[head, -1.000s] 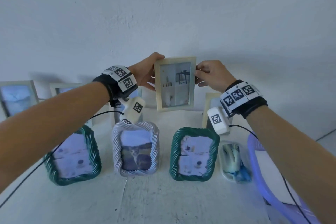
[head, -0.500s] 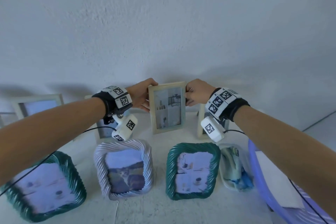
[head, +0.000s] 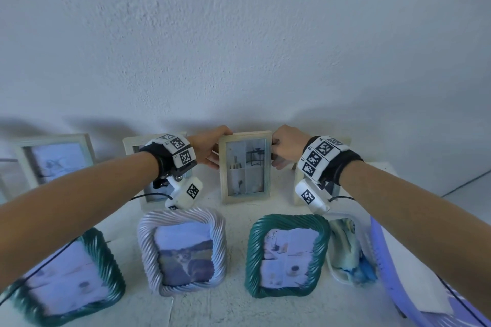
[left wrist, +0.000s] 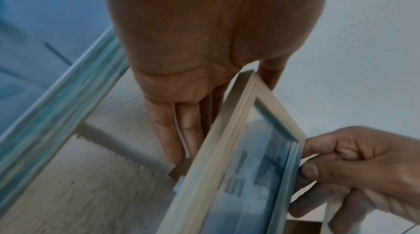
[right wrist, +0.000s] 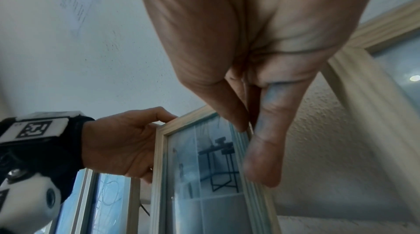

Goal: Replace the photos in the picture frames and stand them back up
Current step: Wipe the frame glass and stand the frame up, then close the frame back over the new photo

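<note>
A pale wooden picture frame (head: pixel 245 167) with an interior photo stands upright on the white table (head: pixel 239 308) near the wall. My left hand (head: pixel 212 148) holds its left edge, thumb on top and fingers behind. My right hand (head: pixel 287 147) pinches its upper right edge. The left wrist view shows the wooden frame (left wrist: pixel 229 162) edge-on, my left fingers (left wrist: pixel 172 130) behind it and my right hand (left wrist: pixel 354 164) on its far side. In the right wrist view my thumb and finger (right wrist: pixel 263 148) clasp the frame's (right wrist: pixel 200 175) right rail.
In front stand two green rope-edged frames (head: pixel 287 252) (head: pixel 66 281), a lilac one with a cat photo (head: pixel 183 249) and a white one (head: pixel 348 249). More wooden frames (head: pixel 55 159) line the wall behind both hands. A lilac basket (head: pixel 393 268) sits at the right.
Both hands lowered the wooden frame from the air down and back; it now stands on the table near the wall. The head view tilted upward.
</note>
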Available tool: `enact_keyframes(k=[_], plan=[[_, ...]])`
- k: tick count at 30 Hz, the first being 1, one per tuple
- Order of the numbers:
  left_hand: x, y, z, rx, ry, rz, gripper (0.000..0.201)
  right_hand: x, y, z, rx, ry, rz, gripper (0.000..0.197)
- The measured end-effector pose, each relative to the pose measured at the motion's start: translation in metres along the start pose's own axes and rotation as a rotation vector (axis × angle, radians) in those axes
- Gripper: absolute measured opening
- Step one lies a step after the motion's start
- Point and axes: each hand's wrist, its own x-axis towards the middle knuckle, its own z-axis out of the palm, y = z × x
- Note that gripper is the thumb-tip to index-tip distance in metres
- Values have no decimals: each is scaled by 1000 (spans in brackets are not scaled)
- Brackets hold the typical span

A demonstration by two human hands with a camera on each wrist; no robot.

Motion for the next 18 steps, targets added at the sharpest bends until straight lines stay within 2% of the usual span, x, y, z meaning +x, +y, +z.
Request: enact_keyframes(k=[3,6,9,11,14,18], plan=[[-6,13,0,113,82,63,36,-2,-5,-4,-104,55,8,19],[-27,31,-5,388,126,187,42,-10,-14,-11,-101,122,10,24],[-60,50,-17,650,151,367,43,-22,-32,-20,-261,284,-42,34],[-80,58,-30,675,169,432,38,-26,-49,-23,-336,385,-127,31],[-99,59,-58,754,225,378,32,-25,-81,-18,-292,354,-263,27],[-106,45,-90,1070,359,141,33,-12,-128,-2,-341,209,-411,31]])
